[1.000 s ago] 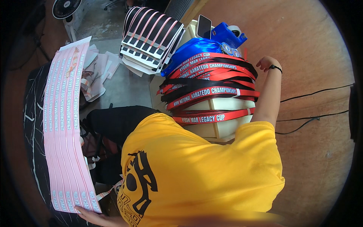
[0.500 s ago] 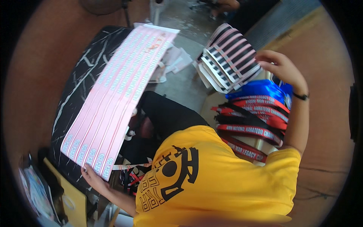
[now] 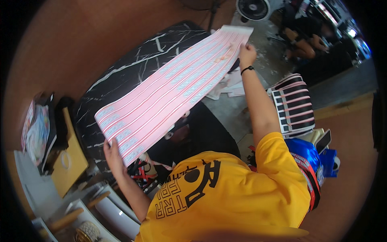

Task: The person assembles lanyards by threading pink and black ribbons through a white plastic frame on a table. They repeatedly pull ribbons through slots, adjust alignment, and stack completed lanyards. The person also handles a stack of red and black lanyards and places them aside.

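A long pink printed sheet (image 3: pixel 151 105), with red-lined strips and rows of pale lettering, stretches diagonally over a black marble-patterned table (image 3: pixel 121 74). My left hand (image 3: pixel 115 157) grips its near left corner, with the fingers partly hidden by the edge. At the far right edge of the sheet, my right hand (image 3: pixel 247 53) is closed in a pinch on the margin. A small peach-coloured strip (image 3: pixel 227 54) lies on the sheet close to that hand. The near end of the sheet curves down over the table's side.
To the right stand a black, pink and white striped bundle (image 3: pixel 296 105), a shiny blue bundle (image 3: pixel 300 151) and a phone (image 3: pixel 323 141). Paper scraps (image 3: pixel 234 86) lie beyond the table. A fan (image 3: pixel 253 8) and another person (image 3: pixel 302 44) are farther back. A yellow board (image 3: pixel 70 161) leans at left.
My right hand has left the striped bundle and moved left to the far edge of the sheet. My left hand stays at the near corner. The view has turned rightward.
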Motion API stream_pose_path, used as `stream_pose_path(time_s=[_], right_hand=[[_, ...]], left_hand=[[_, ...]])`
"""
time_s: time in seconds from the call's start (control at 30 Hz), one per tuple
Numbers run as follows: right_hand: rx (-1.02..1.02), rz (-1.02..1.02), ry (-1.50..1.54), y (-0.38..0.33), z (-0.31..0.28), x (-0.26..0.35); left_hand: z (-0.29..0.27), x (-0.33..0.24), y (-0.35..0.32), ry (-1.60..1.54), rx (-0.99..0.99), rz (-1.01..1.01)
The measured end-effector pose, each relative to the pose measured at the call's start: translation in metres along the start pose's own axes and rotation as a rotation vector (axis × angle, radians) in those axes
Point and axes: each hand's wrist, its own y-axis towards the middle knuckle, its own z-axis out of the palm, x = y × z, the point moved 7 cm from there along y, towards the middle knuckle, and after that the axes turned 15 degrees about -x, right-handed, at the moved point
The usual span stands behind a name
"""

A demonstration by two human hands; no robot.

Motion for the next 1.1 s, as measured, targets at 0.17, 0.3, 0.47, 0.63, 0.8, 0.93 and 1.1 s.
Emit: stream_pose_path(time_s=[0.17, 0.3, 0.47, 0.63, 0.8, 0.93, 1.1], right_hand=[[0.375, -0.573, 0.609, -0.122, -0.025, 0.18], [0.705, -0.822, 0.578, -0.272, -0.066, 0.227], [1.505, -0.624, 0.465, -0.384, -0.091, 0.19], [1.58, -0.094, 0.694, -0.378, -0.089, 0.201], [1.552, 0.058, 0.747, -0.318, -0.075, 0.236], [1.257, 0.646, 1.112, -0.252, -0.056, 0.243], [0.888, 0.632, 1.117, -0.205, -0.028, 0.198]], left_hand=[[0.054, -0.007, -0.014, -0.048, 0.023, 0.008], [0.082, -0.03, -0.027, -0.113, 0.067, -0.028], [0.091, -0.067, -0.042, -0.161, 0.041, 0.044], [0.115, -0.087, -0.071, -0.38, 0.188, 0.052], [0.122, -0.122, -0.097, -0.498, 0.413, 0.154], [0.112, -0.15, -0.109, -0.318, 0.331, 0.555], [0.124, -0.145, -0.122, 0.014, 0.312, 0.879]])
